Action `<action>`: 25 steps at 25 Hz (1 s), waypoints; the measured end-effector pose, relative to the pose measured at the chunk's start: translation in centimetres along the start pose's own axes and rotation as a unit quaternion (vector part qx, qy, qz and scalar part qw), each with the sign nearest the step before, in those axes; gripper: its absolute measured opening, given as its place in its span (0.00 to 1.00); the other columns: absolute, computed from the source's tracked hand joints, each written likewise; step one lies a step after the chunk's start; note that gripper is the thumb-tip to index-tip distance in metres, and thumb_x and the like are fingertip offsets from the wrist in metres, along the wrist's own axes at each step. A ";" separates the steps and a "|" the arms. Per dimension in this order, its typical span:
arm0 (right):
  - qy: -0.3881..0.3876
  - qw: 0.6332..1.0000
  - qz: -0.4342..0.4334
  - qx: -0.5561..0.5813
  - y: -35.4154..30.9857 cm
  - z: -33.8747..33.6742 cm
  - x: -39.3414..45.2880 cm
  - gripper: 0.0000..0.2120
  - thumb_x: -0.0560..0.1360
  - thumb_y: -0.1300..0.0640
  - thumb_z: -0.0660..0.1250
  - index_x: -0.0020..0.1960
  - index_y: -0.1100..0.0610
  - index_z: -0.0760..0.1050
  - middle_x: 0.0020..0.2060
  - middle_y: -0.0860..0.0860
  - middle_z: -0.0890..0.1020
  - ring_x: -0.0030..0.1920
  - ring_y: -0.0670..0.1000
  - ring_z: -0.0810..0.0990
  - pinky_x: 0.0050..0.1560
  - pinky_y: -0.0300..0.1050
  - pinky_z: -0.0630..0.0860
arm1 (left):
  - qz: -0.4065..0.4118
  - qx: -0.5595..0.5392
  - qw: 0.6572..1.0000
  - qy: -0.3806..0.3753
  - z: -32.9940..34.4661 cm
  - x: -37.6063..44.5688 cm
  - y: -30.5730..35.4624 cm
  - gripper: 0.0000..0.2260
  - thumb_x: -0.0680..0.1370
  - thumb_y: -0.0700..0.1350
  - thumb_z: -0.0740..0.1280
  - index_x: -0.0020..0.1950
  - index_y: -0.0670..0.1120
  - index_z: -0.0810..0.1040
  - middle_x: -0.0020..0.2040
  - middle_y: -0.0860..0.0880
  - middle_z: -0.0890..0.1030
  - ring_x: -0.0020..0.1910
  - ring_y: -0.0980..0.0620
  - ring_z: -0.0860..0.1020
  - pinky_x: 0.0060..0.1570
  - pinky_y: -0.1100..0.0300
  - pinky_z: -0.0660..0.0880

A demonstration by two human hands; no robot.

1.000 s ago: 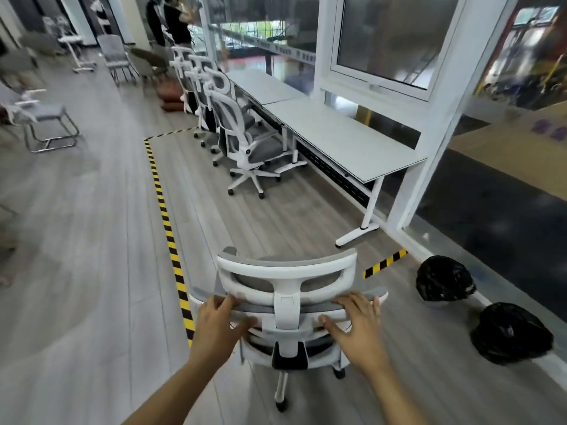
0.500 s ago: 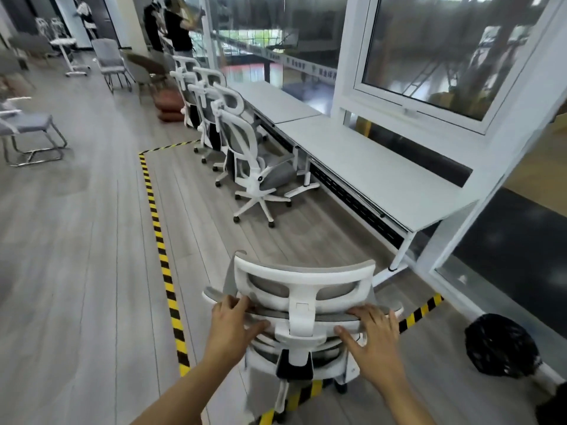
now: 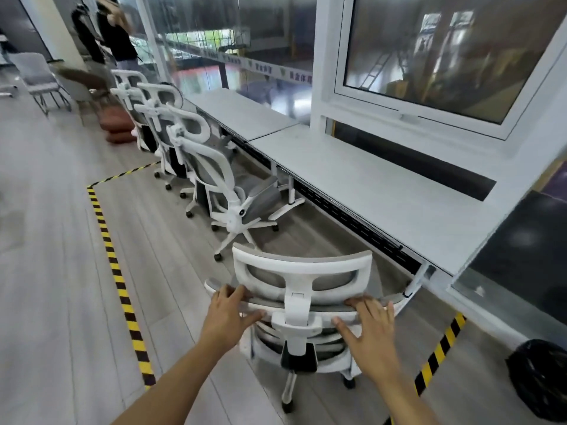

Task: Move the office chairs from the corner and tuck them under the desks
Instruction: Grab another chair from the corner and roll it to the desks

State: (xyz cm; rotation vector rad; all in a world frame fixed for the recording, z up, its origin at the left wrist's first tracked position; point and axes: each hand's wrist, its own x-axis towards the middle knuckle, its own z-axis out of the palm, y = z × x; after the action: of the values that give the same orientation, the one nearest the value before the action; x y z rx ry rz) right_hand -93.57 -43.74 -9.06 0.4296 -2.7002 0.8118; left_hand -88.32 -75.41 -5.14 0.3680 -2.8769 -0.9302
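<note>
A white office chair point(image 3: 302, 265) with grey mesh stands right in front of me, its back towards me. My left hand point(image 3: 227, 317) grips the left of the backrest's top rim, fingers over the edge and thumb below. On the right of the same rim, my right hand point(image 3: 368, 332) holds on with fingers laid over it and thumb spread. The chair faces along the near white desk point(image 3: 383, 185), a little left of the desk's near end. Several more white chairs point(image 3: 221, 185) stand in a row by the desks farther on; one sits turned and apart from the desk.
A second desk point(image 3: 242, 111) continues the row along the window wall. Yellow-black floor tape point(image 3: 113, 262) runs on the left and crosses behind the chair. A black bag point(image 3: 540, 375) lies at the right. Two people point(image 3: 116, 35) stand far back, beside grey visitor chairs point(image 3: 36, 75).
The chair and I have rolled forward past the tape line, closer to the near desk. Both hands have stayed on the backrest rim. One black bag has left the view.
</note>
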 end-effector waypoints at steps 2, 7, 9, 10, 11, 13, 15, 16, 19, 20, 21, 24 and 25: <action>0.001 1.000 0.012 -0.003 -0.8 2.7 4.8 0.22 0.76 0.31 0.59 0.58 0.46 0.75 0.55 0.42 0.75 0.66 0.47 0.70 0.79 0.57 0.46 | 0.002 0.003 1.000 -0.014 -1.0 5.9 -1.3 0.18 0.70 0.64 0.71 0.55 0.58 0.73 0.54 0.55 0.71 0.57 0.52 0.68 0.57 0.55 0.71; 0.010 0.999 0.032 -0.021 -2.3 8.5 16.0 0.23 0.76 0.31 0.58 0.60 0.46 0.75 0.58 0.42 0.76 0.68 0.47 0.69 0.79 0.57 0.46 | 0.029 0.008 0.999 -0.035 -2.8 20.1 -4.2 0.20 0.70 0.66 0.70 0.55 0.56 0.74 0.56 0.53 0.71 0.58 0.50 0.69 0.58 0.52 0.73; 0.020 0.999 0.045 -0.022 -3.2 10.7 19.6 0.22 0.76 0.32 0.59 0.60 0.46 0.75 0.59 0.42 0.75 0.68 0.46 0.69 0.79 0.56 0.46 | 0.038 0.001 0.998 -0.040 -3.6 24.9 -5.8 0.21 0.69 0.68 0.69 0.55 0.56 0.74 0.56 0.53 0.71 0.58 0.50 0.70 0.59 0.51 0.73; 0.028 0.998 0.048 -0.025 -3.8 11.7 21.2 0.21 0.76 0.33 0.60 0.60 0.46 0.75 0.59 0.42 0.75 0.68 0.46 0.69 0.79 0.57 0.46 | 0.046 -0.003 0.998 -0.042 -3.9 27.1 -6.6 0.22 0.69 0.69 0.69 0.55 0.56 0.74 0.56 0.53 0.71 0.58 0.50 0.70 0.59 0.51 0.73; 0.031 0.998 0.056 -0.027 -4.4 12.8 22.8 0.21 0.76 0.33 0.60 0.59 0.46 0.75 0.59 0.42 0.75 0.68 0.46 0.69 0.79 0.57 0.47 | 0.058 -0.008 0.997 -0.043 -4.4 29.4 -7.4 0.23 0.68 0.69 0.69 0.54 0.56 0.74 0.55 0.53 0.72 0.57 0.50 0.70 0.59 0.51 0.73; 0.043 0.996 0.072 -0.038 -6.0 15.0 25.7 0.22 0.76 0.32 0.59 0.59 0.46 0.76 0.58 0.42 0.75 0.68 0.46 0.69 0.79 0.57 0.46 | 0.081 -0.008 0.996 -0.048 -5.5 33.8 -9.3 0.22 0.68 0.69 0.69 0.53 0.56 0.75 0.54 0.53 0.72 0.56 0.50 0.70 0.58 0.52 0.73; 0.041 0.993 0.096 -0.047 -7.9 17.3 28.1 0.23 0.76 0.31 0.58 0.60 0.46 0.76 0.59 0.43 0.75 0.69 0.46 0.68 0.79 0.57 0.44 | 0.096 0.006 0.994 -0.060 -6.5 37.9 -11.3 0.21 0.69 0.67 0.70 0.53 0.55 0.74 0.54 0.52 0.71 0.57 0.50 0.69 0.58 0.51 0.73; 0.031 0.992 0.112 -0.051 -9.2 18.2 29.4 0.24 0.76 0.31 0.58 0.61 0.47 0.76 0.60 0.43 0.75 0.70 0.47 0.67 0.79 0.57 0.44 | 0.102 0.018 0.992 -0.069 -7.3 40.0 -12.2 0.22 0.69 0.67 0.70 0.54 0.55 0.75 0.55 0.52 0.71 0.57 0.48 0.69 0.59 0.50 0.72; 0.018 0.987 0.148 -0.059 -12.5 20.8 32.4 0.27 0.76 0.31 0.56 0.63 0.48 0.75 0.63 0.45 0.75 0.71 0.49 0.66 0.79 0.59 0.43 | 0.115 0.028 0.988 -0.101 -9.3 45.4 -14.8 0.22 0.69 0.65 0.72 0.54 0.52 0.76 0.55 0.49 0.73 0.57 0.46 0.70 0.59 0.49 0.72; 0.021 0.986 0.153 -0.056 -13.4 21.6 33.2 0.27 0.76 0.31 0.56 0.64 0.48 0.75 0.62 0.45 0.75 0.71 0.49 0.67 0.79 0.59 0.43 | 0.120 0.025 0.987 -0.104 -9.9 46.7 -15.5 0.22 0.69 0.64 0.73 0.54 0.51 0.76 0.55 0.49 0.73 0.57 0.46 0.70 0.59 0.49 0.72; 0.020 0.985 0.162 -0.054 -14.5 22.4 34.1 0.27 0.76 0.31 0.55 0.64 0.48 0.75 0.62 0.45 0.75 0.71 0.49 0.67 0.79 0.59 0.42 | 0.128 0.025 0.986 -0.104 -10.6 47.8 -16.3 0.22 0.69 0.63 0.73 0.55 0.50 0.77 0.54 0.48 0.73 0.57 0.45 0.71 0.58 0.49 0.72; 0.012 0.984 0.169 -0.057 -17.3 24.8 36.3 0.27 0.76 0.32 0.55 0.65 0.48 0.74 0.62 0.45 0.74 0.70 0.48 0.66 0.79 0.56 0.39 | 0.138 0.019 0.985 -0.101 -12.4 50.7 -18.7 0.22 0.69 0.61 0.74 0.55 0.49 0.77 0.54 0.47 0.72 0.57 0.43 0.71 0.58 0.47 0.72; 0.014 0.983 0.173 -0.056 -18.0 25.5 36.8 0.26 0.77 0.32 0.55 0.65 0.47 0.74 0.62 0.45 0.73 0.71 0.48 0.66 0.79 0.55 0.39 | 0.132 0.015 0.986 -0.105 -12.9 51.5 -19.3 0.22 0.69 0.61 0.74 0.56 0.49 0.77 0.54 0.47 0.72 0.58 0.43 0.70 0.59 0.47 0.72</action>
State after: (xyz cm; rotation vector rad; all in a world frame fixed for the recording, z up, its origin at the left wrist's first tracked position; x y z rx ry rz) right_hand -125.52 -79.92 -7.71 -0.0796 -2.8160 0.7361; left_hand -132.16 -111.08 -5.15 -0.1174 -3.0264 -0.9286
